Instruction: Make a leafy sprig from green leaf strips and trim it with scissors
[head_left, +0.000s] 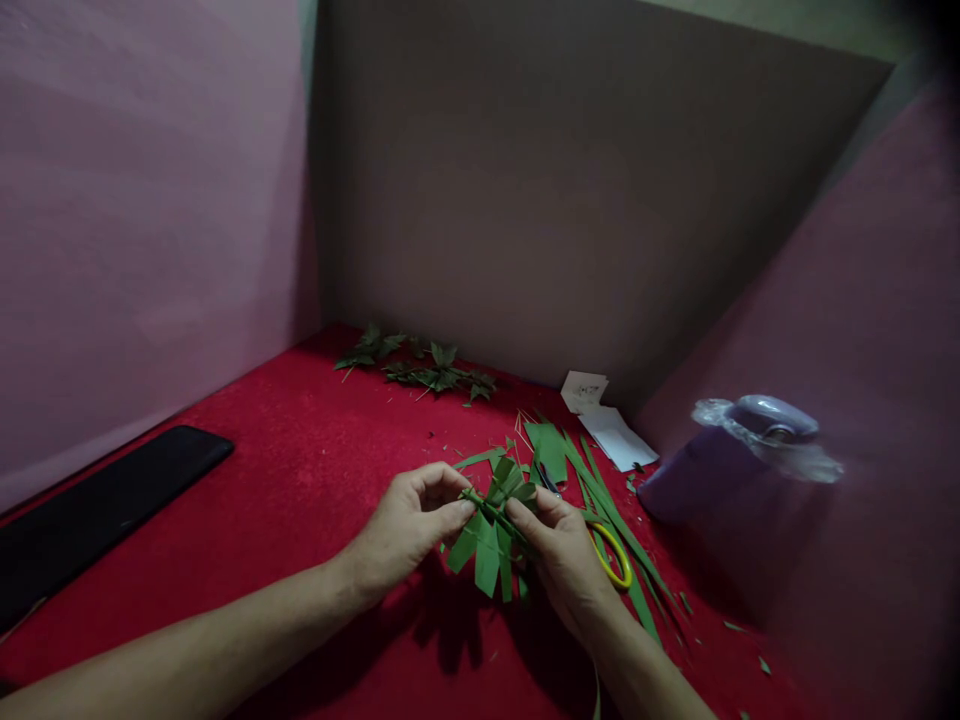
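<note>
Between my two hands a bundle of cut green leaf strips [487,550] is held up over the red cloth, its strips fanning upward and downward from a twisted middle. My left hand [416,525] pinches the left end of that middle between thumb and fingertips. On the other side my right hand [559,550] is closed on the right part of the bundle, its fingers partly hidden by the leaves. Scissors with a yellow handle [616,558] lie just beyond my right hand, partly covered by it and by leaf pieces.
Long green leaf blades [611,500] and scraps lie to the right, near a broad leaf piece [550,450]. Leafy sprigs [439,375] lie at the back. White papers [619,437] and a purple bin [697,470] with a plastic liner are at right. A black flat object [112,510] is at left.
</note>
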